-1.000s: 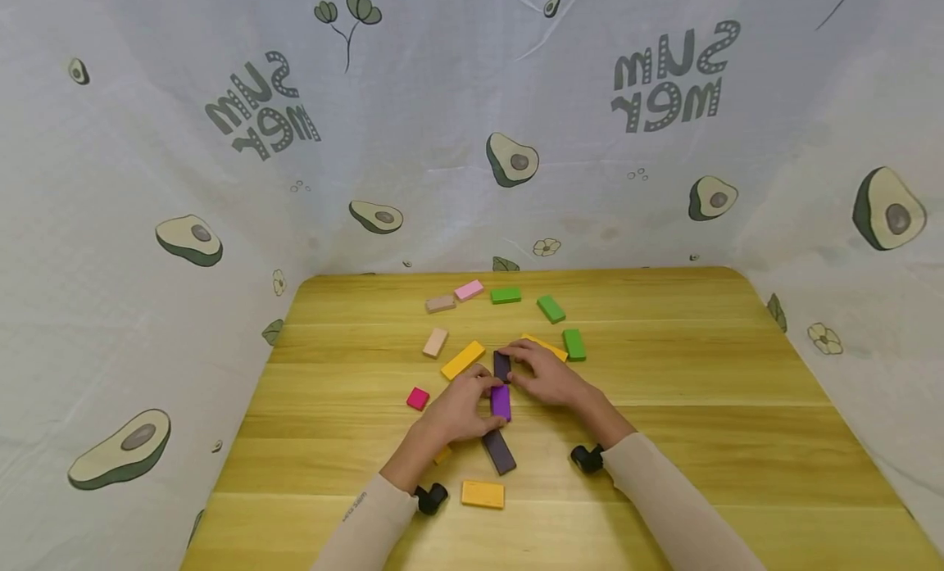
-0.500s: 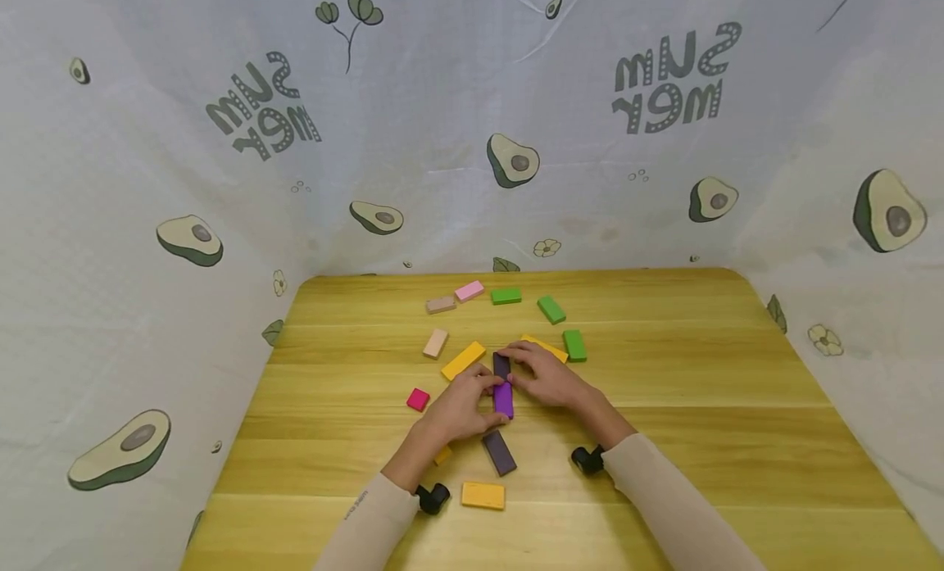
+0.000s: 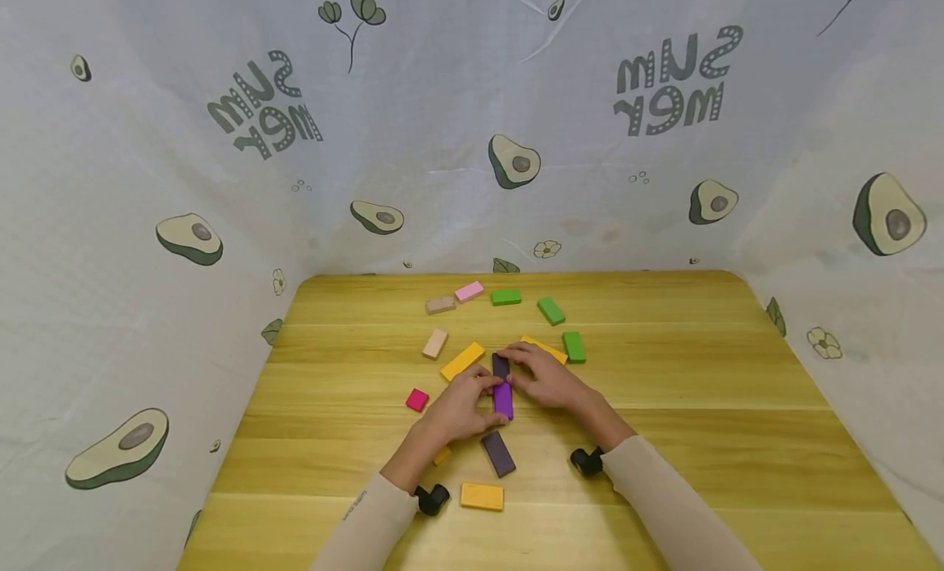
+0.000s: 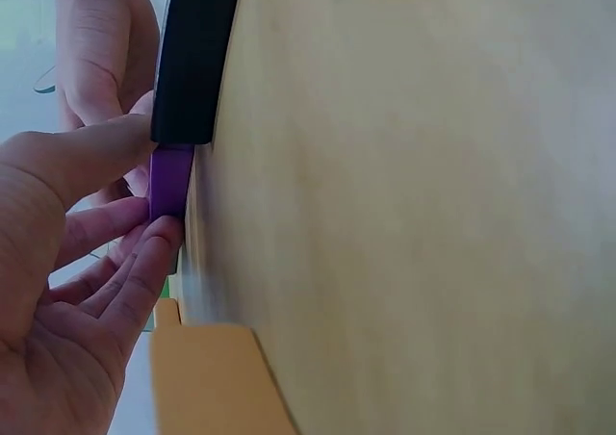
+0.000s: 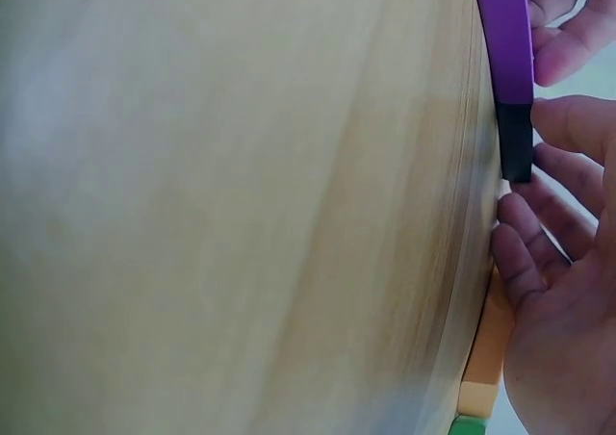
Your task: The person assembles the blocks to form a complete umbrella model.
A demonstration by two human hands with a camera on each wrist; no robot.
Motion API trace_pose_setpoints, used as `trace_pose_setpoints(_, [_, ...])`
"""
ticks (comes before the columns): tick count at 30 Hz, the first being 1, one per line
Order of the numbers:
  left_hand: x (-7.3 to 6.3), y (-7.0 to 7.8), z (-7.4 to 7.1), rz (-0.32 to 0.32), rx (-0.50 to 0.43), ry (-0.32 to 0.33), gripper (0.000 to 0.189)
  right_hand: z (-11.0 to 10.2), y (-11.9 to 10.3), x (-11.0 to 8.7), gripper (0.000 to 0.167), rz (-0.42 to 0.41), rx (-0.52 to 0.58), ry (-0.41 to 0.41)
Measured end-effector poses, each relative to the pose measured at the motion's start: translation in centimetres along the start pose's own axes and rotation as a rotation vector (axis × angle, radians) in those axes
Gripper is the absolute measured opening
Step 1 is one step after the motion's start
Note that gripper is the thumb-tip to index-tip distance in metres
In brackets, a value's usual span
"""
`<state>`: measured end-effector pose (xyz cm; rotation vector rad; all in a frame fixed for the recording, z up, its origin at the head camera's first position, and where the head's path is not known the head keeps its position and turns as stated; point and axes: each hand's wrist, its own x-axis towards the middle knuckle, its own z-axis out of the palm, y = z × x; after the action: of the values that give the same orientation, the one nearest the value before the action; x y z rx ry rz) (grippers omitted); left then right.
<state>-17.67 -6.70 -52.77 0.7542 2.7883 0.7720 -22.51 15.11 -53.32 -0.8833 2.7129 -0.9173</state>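
Observation:
Near the middle of the table, a purple block (image 3: 503, 401) lies end to end with a dark block (image 3: 501, 366). My left hand (image 3: 460, 405) pinches the purple block lengthwise, its thumb at the near end and fingers toward the far end. My right hand (image 3: 547, 378) holds the dark block, fingertips at its far end and thumb by the joint. In the right wrist view the purple block (image 5: 507, 36) and the dark block (image 5: 516, 141) meet in one line. Just nearer me lies a second dark block (image 3: 498, 454), turned at a slant.
Yellow blocks lie on both sides, one at left (image 3: 463, 361), one partly behind my right hand (image 3: 546, 349), one in front (image 3: 483, 496). A red block (image 3: 417, 400) sits left. Green (image 3: 506, 296), pink (image 3: 469, 291) and beige (image 3: 435, 343) blocks curve behind. Printed cloth (image 3: 442, 104) encloses the table (image 3: 701, 473).
The purple block has shifted slightly away from me and to the right, straightening against the dark block's near end. Both hands stay almost in place.

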Motion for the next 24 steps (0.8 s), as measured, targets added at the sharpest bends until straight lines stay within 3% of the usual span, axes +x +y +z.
trace_pose_setpoints(8, [-0.2, -0.6, -0.2, 0.032, -0.016, -0.003, 0.063, 0.1, 0.0, 0.0, 0.045, 0.016, 0.015, -0.007])
trace_pose_setpoints(17, [0.2, -1.4, -0.5, 0.048, 0.015, -0.012, 0.081, 0.1, -0.1, -0.1, 0.046, 0.014, 0.017, -0.003])
trace_pose_setpoints(24, [0.5, -1.6, -0.9, 0.068, 0.041, -0.068, 0.088, 0.2, 0.0, -0.2, 0.049, 0.027, 0.014, -0.001])
